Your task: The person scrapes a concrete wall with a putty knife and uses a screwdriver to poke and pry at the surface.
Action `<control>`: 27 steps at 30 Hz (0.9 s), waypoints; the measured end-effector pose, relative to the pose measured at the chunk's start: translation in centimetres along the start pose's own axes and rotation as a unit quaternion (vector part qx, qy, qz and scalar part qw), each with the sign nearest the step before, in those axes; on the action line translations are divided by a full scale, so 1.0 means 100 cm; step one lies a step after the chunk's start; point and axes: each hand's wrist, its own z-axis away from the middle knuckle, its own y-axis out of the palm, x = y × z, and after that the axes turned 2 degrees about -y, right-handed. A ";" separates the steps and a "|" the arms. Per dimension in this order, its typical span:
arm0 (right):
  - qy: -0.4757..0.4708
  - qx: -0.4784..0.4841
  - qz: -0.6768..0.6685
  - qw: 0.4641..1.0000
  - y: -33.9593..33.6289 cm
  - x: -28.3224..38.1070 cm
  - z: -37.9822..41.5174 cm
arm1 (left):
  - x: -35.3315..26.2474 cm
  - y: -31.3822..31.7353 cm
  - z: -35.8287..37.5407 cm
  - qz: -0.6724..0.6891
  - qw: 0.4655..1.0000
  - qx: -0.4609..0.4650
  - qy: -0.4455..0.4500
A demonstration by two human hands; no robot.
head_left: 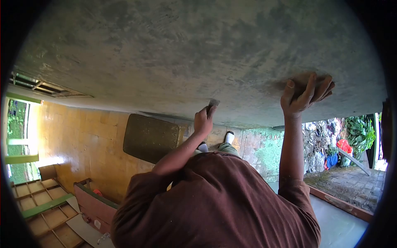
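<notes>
A wide grey wall point(173, 53) with dark, blotchy patches fills the view ahead of me. My left hand point(203, 120) is closed round a small flat grey piece, like a scraper blade point(214, 102), whose squared end sticks out past the thumb and overlaps the wall. Higher up and to the right, my right hand point(304, 96) rests against the wall with its fingers spread, holding nothing.
Below lies a yellowish tiled floor point(95, 128) with a dark mat-like panel point(151, 136). A vent grille point(45, 87) is set in the wall at left. Wooden furniture point(93, 206) stands lower left. Outside, at right, are heaped plastic point(320, 144) and green leaves point(359, 132).
</notes>
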 end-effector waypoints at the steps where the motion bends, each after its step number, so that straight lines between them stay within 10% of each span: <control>1: -0.001 -0.001 -0.004 1.000 0.004 -0.001 -0.002 | -0.003 0.000 -0.002 0.001 0.999 0.030 -0.043; 22: 0.000 -0.003 0.010 1.000 0.000 0.002 0.002 | 0.068 0.003 0.032 -0.102 0.991 0.091 -0.004; 27: 0.002 -0.006 0.011 1.000 0.001 0.002 0.003 | 0.008 0.013 -0.004 -0.088 0.994 0.017 0.061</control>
